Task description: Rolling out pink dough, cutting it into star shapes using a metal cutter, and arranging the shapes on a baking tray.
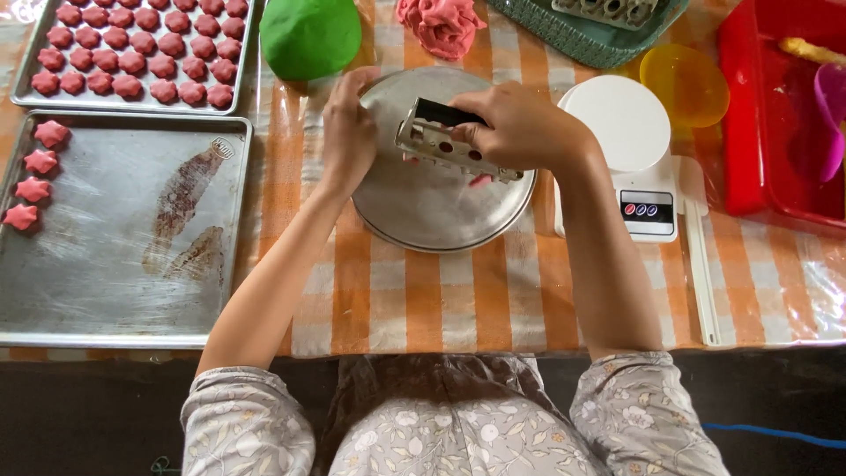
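Over a round metal plate [441, 207] at the middle of the surface [423, 300], the right hand [520, 128] closes around a metal press mould [445, 141]; the left hand [348, 132], fingers curled, pinches its near end. A pink scrap [480, 180] shows beneath. The dough could tear or stick if the mould tilts while being lifted.

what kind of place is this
Probably a home or small-shop baking table: metal trays of shaped pink dough pieces, a lump of green dough, and a white kitchen scale on a checked cloth.
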